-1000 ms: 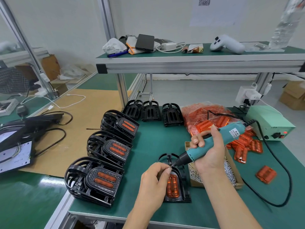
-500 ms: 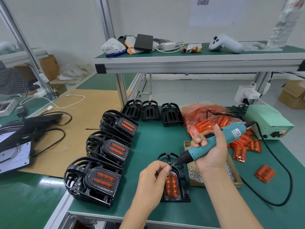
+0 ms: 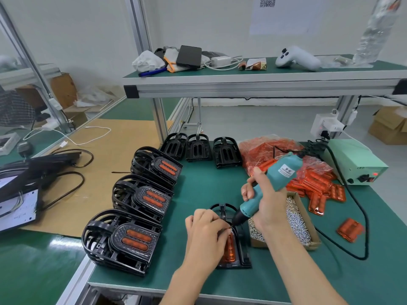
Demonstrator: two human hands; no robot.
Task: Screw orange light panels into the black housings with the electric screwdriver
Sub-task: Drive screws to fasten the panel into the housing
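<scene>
A: The right hand (image 3: 267, 203) is wrapped round the teal electric screwdriver (image 3: 267, 186), fingers curled tight on its body. The tool leans, cord end up and away, black nose down at the top of the housing.

B: And that black housing (image 3: 239, 243) lies flat on the green mat (image 3: 198, 183), near the front edge, with an orange light panel (image 3: 229, 247) seated in it.

A: The left hand (image 3: 206, 233) lies over the housing's left side, fingertips pinched together right at the screwdriver's tip. Something small seems to be held there; too tiny to name.

B: Taking the housing as the mark, what is to its right?

A: Just beside it, a cardboard box of silver screws (image 3: 295, 221), partly behind the right wrist. Further right, one loose orange panel (image 3: 350, 229) lies alone on the mat.

B: Behind and to the right?

A: A heap of orange panels (image 3: 317, 186) spilling from a clear bag (image 3: 262, 150), and past that a pale green power unit (image 3: 354, 161) with a red light showing. The black cord (image 3: 363, 227) loops round from there.

B: To the left of the housing?

A: Three stacks of finished housings (image 3: 125, 241), orange showing through the top ones. Behind the housing, three empty black housings (image 3: 198, 147) in a row.
</scene>
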